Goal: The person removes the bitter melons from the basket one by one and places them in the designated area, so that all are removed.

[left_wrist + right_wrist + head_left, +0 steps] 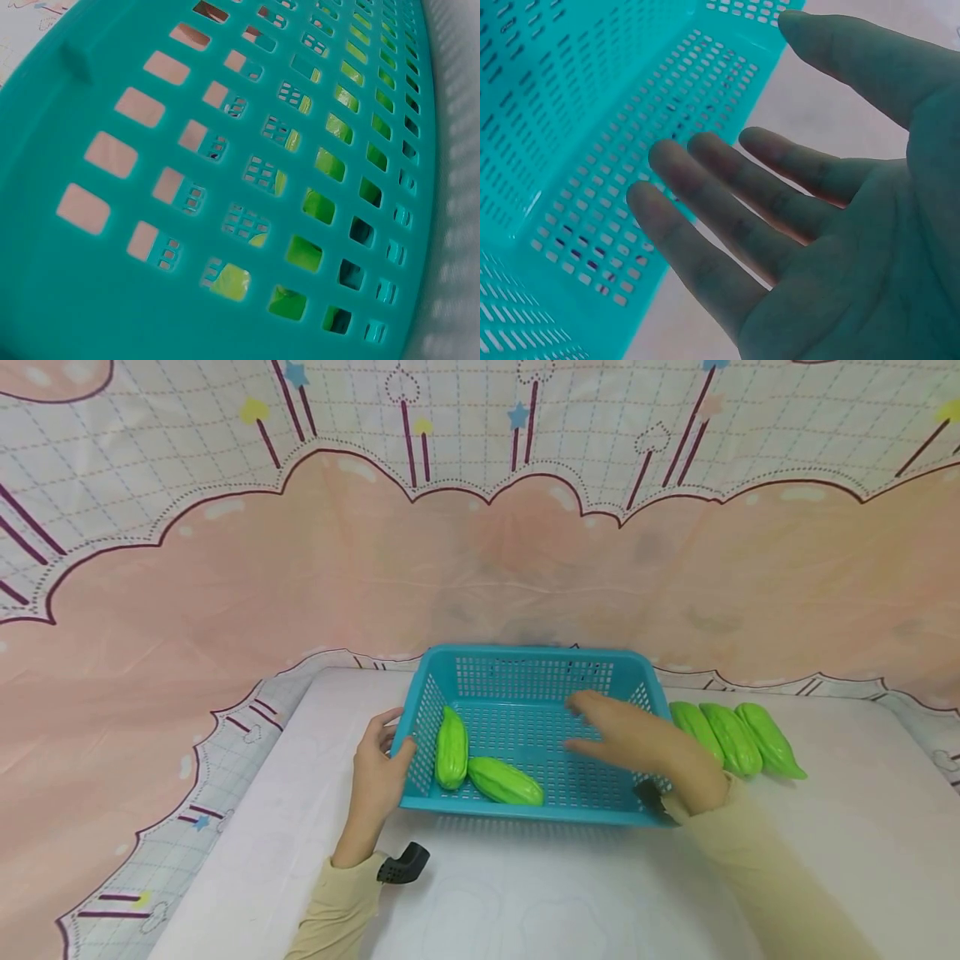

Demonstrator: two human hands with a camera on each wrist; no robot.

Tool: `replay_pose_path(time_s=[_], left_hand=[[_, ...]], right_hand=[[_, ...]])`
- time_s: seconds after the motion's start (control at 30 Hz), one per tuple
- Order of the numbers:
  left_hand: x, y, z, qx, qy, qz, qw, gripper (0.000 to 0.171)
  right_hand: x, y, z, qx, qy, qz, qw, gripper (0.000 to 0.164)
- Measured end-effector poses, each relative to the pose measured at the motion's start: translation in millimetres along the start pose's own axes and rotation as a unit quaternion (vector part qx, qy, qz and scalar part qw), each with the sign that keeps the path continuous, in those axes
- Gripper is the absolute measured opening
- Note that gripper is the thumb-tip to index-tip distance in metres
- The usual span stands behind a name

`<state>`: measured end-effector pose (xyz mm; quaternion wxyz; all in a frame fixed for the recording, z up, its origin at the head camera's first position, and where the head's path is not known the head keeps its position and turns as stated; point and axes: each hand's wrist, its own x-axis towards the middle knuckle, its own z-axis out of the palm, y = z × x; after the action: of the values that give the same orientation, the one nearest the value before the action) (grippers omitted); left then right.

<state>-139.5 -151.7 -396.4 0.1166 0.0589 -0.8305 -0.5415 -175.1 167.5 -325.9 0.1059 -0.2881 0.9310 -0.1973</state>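
Note:
A teal plastic basket (525, 816) with slotted walls stands on the white table. My left hand (381, 777) holds its left rim, thumb at the front part of the edge and fingers along the outer side. Two glossy green ridged gourds lie inside: an upright-lying one (452, 750) along the left wall and a slanted one (506, 782) by the front wall. Over the right half of the basket is my right hand (630, 735), fingers spread and nothing in them. The right wrist view shows its bare palm. Through the basket wall (82, 277), green shows in the left wrist view.
Right of the basket, three more green gourds lie side by side on the table: a left one (696, 731) partly behind my right arm, a middle one (731, 739) and a right one (770, 741). A patterned cloth (480, 568) hangs behind the table.

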Motion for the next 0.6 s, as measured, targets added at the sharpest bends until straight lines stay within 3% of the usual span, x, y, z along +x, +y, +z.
replay_pose_path(time_s=[0.6], left_hand=[[-0.7,0.4,-0.4,0.004,0.0,0.002,1.0,0.048]], right_hand=[[25,-4,14,0.047,-0.049,-0.028,0.997,0.044]])
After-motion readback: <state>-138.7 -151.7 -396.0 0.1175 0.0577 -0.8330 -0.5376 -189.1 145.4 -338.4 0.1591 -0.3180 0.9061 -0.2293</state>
